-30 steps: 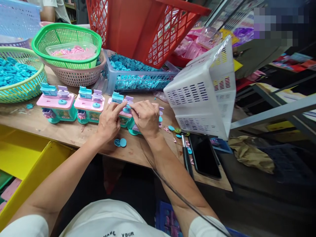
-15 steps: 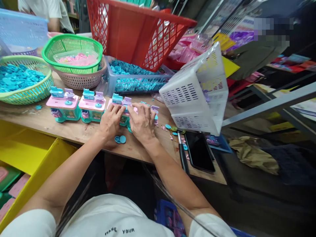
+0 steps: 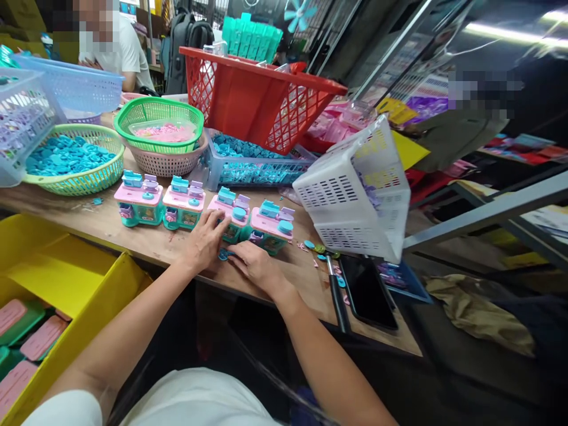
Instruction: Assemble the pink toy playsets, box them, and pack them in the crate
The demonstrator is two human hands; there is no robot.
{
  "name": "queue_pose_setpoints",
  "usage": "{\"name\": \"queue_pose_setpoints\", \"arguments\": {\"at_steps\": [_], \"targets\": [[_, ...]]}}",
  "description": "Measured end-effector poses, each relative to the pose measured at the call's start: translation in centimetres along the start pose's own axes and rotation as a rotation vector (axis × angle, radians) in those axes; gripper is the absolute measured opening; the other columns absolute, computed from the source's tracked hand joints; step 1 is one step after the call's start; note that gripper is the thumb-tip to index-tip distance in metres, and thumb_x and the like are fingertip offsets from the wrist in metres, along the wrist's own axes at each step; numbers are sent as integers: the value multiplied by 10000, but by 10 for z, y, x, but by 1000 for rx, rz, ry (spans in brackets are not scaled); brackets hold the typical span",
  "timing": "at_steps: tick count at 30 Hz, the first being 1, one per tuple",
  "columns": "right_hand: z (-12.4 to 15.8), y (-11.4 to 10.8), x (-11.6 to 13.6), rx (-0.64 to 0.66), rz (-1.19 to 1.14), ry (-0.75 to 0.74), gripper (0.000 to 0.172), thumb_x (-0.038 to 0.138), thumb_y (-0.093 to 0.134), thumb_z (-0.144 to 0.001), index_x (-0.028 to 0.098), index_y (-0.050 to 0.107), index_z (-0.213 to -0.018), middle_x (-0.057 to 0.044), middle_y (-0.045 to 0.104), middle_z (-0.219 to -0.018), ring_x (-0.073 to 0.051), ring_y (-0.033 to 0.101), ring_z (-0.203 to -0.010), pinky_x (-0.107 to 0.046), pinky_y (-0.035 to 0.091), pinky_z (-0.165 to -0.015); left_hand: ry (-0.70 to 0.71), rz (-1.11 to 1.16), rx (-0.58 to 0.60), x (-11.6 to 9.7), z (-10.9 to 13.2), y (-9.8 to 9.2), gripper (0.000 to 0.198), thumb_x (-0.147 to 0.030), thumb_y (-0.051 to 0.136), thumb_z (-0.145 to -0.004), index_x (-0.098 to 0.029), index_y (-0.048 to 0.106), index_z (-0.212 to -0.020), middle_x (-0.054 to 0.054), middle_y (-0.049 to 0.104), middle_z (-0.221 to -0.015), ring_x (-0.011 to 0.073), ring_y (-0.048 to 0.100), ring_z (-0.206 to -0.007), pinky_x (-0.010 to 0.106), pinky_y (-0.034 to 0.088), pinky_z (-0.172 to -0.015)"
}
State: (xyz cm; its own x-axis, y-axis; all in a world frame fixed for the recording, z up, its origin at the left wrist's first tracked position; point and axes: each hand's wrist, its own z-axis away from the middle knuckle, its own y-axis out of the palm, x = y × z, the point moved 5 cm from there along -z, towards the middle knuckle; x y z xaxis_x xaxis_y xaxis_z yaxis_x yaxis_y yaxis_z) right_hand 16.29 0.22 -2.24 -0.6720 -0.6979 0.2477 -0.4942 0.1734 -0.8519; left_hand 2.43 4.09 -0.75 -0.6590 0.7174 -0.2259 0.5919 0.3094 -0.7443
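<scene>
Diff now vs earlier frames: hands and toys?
The right hand left the third toy from the left and came toward the person, its fingertips now at a loose blue disc near the table's front edge; grip unclear. The left hand remains at that toy. The four-toy row looks unchanged.

You can read no words, brand names, numbers or signs here. The row of pink and green toys (image 3: 184,204) in front of you has small patches of detail on the fronts, too small for you to make out. Over in the yellow box (image 3: 104,296) at your left, the pink lids (image 3: 44,337) show faint marks that you can't make out either. Behind the white basket (image 3: 341,195), the purple packaging (image 3: 426,112) is too blurred for you to tell any lettering.
</scene>
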Motion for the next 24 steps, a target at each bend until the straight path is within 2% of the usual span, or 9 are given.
{"name": "queue_pose_setpoints", "arguments": {"at_steps": [4,8,10,12,14,16,20,22,24], "targets": [[-7,-8,-4,-236,-217,218,96,264,630,-935,203,681,-990,-52,747,-881,-192,696,-744,-325,587,-710,-91,34,13,-4,-13,5,482,-67,524,-855,-142,583,-1328,191,567,-1366,313,481,-1294,512,471,-1084],[-17,-22,-13,-458,-438,461,199,390,715,-867,200,685,-917,-22,732,-806,-161,669,-651,-296,571,-651,-223,376,-225,-2,-8,-8,343,-118,500,-917,-170,665,-1213,144,648,-1220,237,598,-1160,422,531,-996],[-29,-23,-13,-476,-569,496,251,443,715,-858,198,696,-909,-25,732,-809,-160,676,-671,-297,577,-662,-314,664,-246,6,-5,-11,259,-244,559,-935,-165,710,-1130,111,706,-1068,202,671,-978,351,573,-871],[-46,-18,-10,-454,-718,477,297,479,694,-864,200,712,-965,-38,751,-886,-168,701,-738,-306,595,-702,-441,922,-232,18,-4,-12,291,-366,636,-898,-146,734,-1062,85,735,-940,171,687,-797,292,582,-730],[-65,-10,-6,-439,-818,438,344,489,686,-864,206,714,-1055,-51,762,-995,-186,723,-846,-322,608,-761,-548,1037,-260,33,-6,-18,360,-436,684,-854,-129,736,-1033,75,742,-881,155,674,-704,269,573,-656],[-84,-4,-4,-450,-798,397,350,466,675,-875,214,708,-1116,-55,763,-1051,-198,725,-912,-333,607,-796,-553,958,-302,48,-11,-32,344,-431,675,-859,-131,737,-1015,74,743,-884,152,668,-704,264,567,-649],[-122,3,-3,-433,-389,260,222,299,615,-940,197,724,-1104,-74,764,-1053,-210,701,-945,-356,571,-872,-403,377,-407,72,-20,-63,212,-245,556,-916,-168,739,-989,85,723,-998,191,662,-920,321,553,-829],[-136,8,-3,-359,-142,178,193,214,608,-944,180,734,-1086,-94,761,-1054,-223,680,-966,-368,540,-913,-332,178,-397,81,-20,-67,249,-171,507,-913,-160,726,-1032,104,706,-1044,213,643,-999,364,528,-911],[-144,13,-4,-284,33,127,205,184,583,-961,175,736,-1097,-106,758,-1053,-233,663,-973,-375,518,-925,-284,121,-340,86,-17,-61,292,-131,470,-910,-145,707,-1082,117,696,-1057,222,633,-1016,377,521,-926]]}}
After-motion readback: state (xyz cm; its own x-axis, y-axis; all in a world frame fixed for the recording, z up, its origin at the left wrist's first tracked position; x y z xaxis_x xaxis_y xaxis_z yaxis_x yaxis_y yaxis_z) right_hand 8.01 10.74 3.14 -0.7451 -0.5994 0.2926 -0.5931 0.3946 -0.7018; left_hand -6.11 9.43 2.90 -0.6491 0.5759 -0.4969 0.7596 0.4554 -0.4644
